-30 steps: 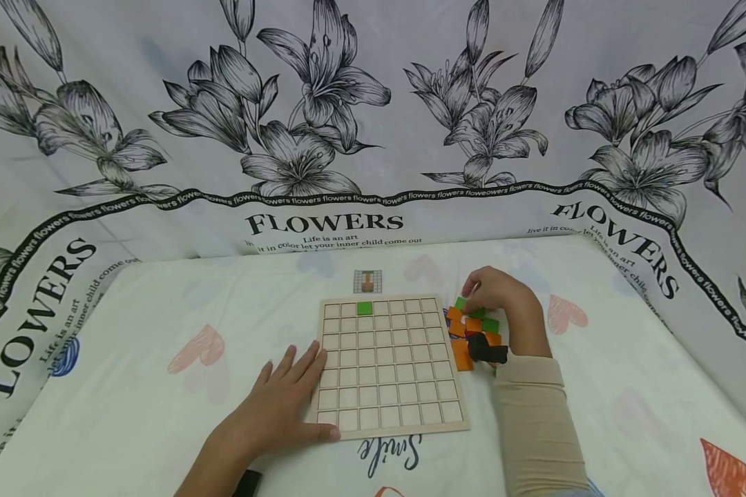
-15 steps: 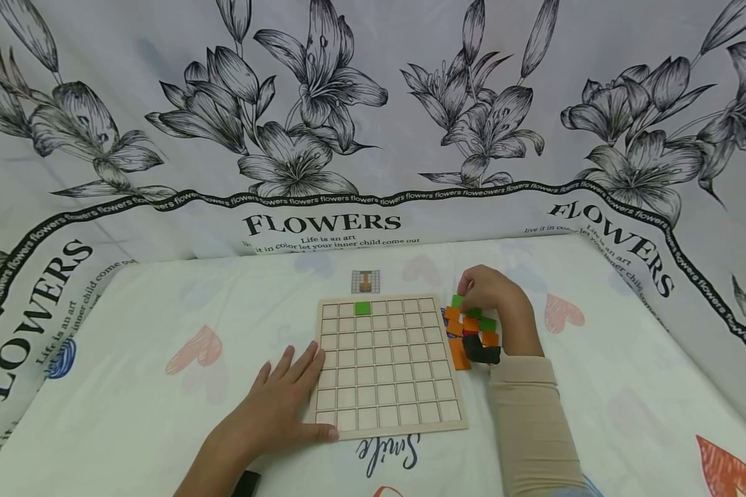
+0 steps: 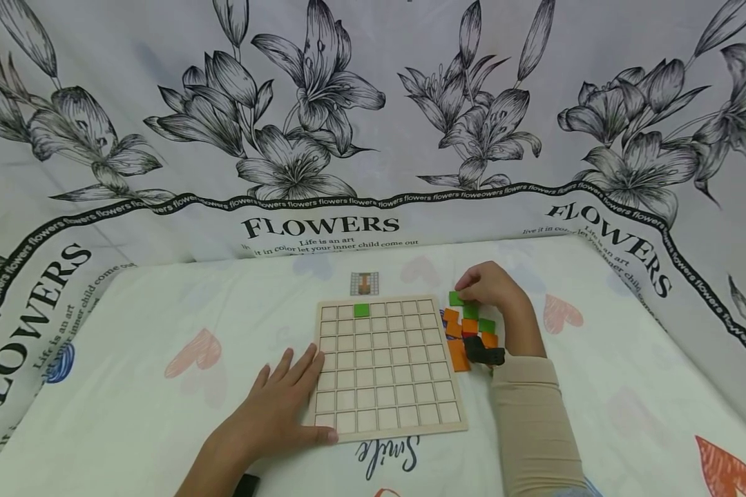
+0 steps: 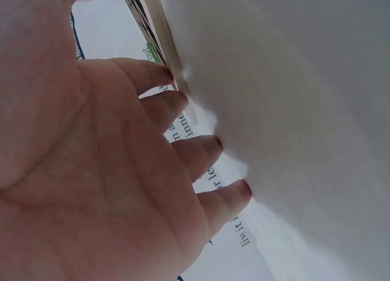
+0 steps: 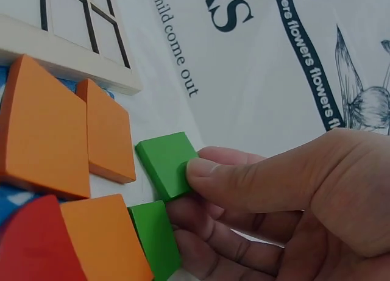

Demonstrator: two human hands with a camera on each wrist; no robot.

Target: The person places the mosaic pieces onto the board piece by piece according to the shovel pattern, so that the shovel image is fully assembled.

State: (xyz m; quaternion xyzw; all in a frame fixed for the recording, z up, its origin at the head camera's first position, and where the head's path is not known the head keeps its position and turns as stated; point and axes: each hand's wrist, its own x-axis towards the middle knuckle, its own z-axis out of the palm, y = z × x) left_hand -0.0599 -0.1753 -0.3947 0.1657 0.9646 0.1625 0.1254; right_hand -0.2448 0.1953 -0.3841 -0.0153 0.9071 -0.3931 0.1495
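A wooden grid board (image 3: 388, 369) lies on the cloth, with one green square tile (image 3: 362, 310) in its top row. My left hand (image 3: 280, 407) rests along the board's left edge, fingers spread and thumb at the near corner; the left wrist view shows its fingers (image 4: 201, 156) straight. Beyond the board's far right corner, my right hand (image 3: 494, 286) pinches a green square block (image 5: 166, 164) between thumb and fingers. Another green block (image 5: 155, 238) lies just beneath that hand, beside an orange block (image 5: 106, 238) and a red piece (image 5: 39, 244).
A small printed picture card (image 3: 364, 283) lies behind the board. Orange blocks (image 3: 458, 354) and further green ones (image 3: 487, 325) are heaped along the board's right side, partly hidden by the black wrist strap (image 3: 483, 351). A flower-printed curtain (image 3: 323, 138) stands behind the table.
My right hand has shifted slightly up and left, and the green block at its fingertips has come away from the heap. The left hand keeps its place on the board.
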